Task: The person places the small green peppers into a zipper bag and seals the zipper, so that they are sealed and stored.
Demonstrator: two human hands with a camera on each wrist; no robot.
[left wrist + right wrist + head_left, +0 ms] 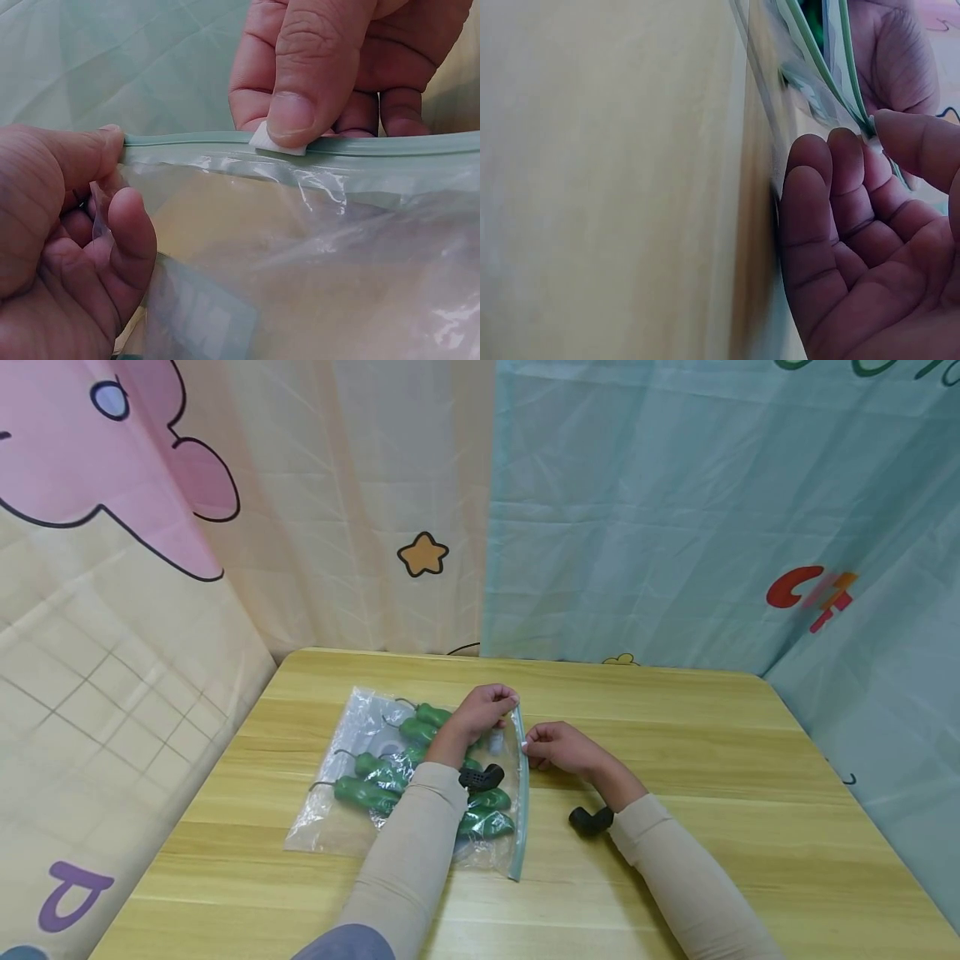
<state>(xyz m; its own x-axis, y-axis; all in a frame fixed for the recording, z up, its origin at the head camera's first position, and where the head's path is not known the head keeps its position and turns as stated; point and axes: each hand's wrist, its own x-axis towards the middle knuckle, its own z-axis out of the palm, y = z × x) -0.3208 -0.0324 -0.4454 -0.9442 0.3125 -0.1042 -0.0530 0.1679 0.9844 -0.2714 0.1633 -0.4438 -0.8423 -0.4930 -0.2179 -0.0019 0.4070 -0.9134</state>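
A clear zip bag [318,831] with a green zip strip [522,827] along its right side lies on the table, holding several green peppers [365,794]. My left hand [483,710] pinches the far end of that strip between thumb and fingers. On the strip, my right hand [566,750] grips a small white slider [274,142] between thumb and fingers, a short way from the left hand. In the right wrist view, two green strip edges [845,45] stand apart on one side of the slider. The left forearm covers part of the peppers.
The wooden table [720,760] extends right of the bag. Printed curtains [637,510] hang behind it and along both sides. A black wrist-worn device [588,821] sits by the right wrist, another [482,777] by the left, over the bag.
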